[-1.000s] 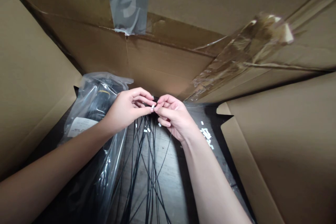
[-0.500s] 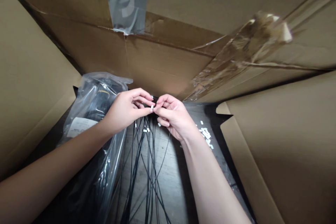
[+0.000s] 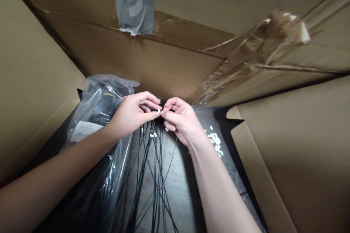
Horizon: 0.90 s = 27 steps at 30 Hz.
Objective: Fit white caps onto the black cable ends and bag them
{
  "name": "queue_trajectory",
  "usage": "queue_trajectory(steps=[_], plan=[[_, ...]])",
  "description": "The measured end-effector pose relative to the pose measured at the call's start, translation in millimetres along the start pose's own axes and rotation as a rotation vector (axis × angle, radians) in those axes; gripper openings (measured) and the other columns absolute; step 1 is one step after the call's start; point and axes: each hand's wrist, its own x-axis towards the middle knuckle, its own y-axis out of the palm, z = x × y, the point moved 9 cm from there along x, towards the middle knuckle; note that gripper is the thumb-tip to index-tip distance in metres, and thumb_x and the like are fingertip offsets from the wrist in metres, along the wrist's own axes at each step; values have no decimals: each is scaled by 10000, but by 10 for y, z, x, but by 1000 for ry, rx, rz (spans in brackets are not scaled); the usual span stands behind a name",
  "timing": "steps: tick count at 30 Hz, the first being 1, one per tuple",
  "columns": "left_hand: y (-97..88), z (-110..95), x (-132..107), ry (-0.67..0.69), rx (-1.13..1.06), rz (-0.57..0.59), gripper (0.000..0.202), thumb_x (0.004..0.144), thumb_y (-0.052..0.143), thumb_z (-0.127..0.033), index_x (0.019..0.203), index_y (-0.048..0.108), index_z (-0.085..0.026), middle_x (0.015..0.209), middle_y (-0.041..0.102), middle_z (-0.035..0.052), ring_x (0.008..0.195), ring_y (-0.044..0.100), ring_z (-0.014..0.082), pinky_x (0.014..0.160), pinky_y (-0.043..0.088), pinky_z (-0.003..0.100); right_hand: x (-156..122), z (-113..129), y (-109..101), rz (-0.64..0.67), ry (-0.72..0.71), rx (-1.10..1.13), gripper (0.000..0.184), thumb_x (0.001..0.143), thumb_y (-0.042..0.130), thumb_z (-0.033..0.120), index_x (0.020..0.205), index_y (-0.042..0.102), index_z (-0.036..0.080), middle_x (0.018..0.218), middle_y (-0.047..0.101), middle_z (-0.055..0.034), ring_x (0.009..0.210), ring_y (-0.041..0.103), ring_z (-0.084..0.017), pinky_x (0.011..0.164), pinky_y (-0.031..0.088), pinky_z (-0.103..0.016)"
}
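My left hand [image 3: 133,113] pinches a small white connector [image 3: 159,110] between thumb and forefinger. Right beside it, my right hand [image 3: 177,116] is closed in a pinch on a thin black wire [image 3: 172,156], which trails down below the fingers. The fingertips of both hands nearly touch, and the wire's end is hidden between them. Under the hands, several black wires [image 3: 155,182] lie lengthwise on the grey surface, some with small white connectors [image 3: 153,135] at their far ends.
A clear plastic bag [image 3: 109,91] of bundled black wires, with a white label [image 3: 85,131], lies to the left. Loose white connectors [image 3: 216,140] are scattered right of my right hand. Cardboard walls [image 3: 175,62] with brown tape [image 3: 246,52] stand behind and at both sides.
Both hands keep their pinch almost unmoved. The white connector sits slightly lower and more tilted at the fingertips, and the whole view has shifted a little.
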Motion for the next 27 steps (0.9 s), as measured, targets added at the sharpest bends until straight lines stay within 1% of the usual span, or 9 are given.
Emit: queue_trajectory(steps=[11, 15, 20, 27], plan=[[-6, -12, -6, 31, 30, -11, 174, 727, 751, -197, 887, 694, -159, 870, 762, 49, 722, 700, 144, 641, 524, 228, 1, -11, 8, 13, -15, -57, 275, 570, 755, 101, 729, 544, 179, 674, 552, 71, 374, 375, 4, 314, 271, -132], [-11, -21, -8, 38, 50, -16, 171, 732, 748, -197, 890, 696, -157, 858, 764, 45, 738, 711, 149, 657, 536, 231, 3, -18, -3, 7, -16, -61, 273, 571, 734, 88, 739, 539, 180, 675, 552, 77, 370, 377, 5, 314, 272, -131], [-12, 2, 0, 21, 33, -9, 190, 727, 757, -200, 902, 701, -152, 871, 770, 53, 769, 726, 164, 676, 551, 240, 11, -22, -12, -7, -23, -59, 265, 564, 724, 84, 732, 542, 176, 668, 550, 80, 352, 379, 7, 311, 251, -137], [14, -5, 4, 2, 3, 16, 199, 724, 759, -199, 907, 704, -144, 876, 774, 60, 774, 734, 166, 701, 570, 250, 13, -9, 0, 14, -34, -56, 256, 585, 741, 121, 735, 540, 176, 673, 547, 77, 353, 370, 10, 324, 233, -144]])
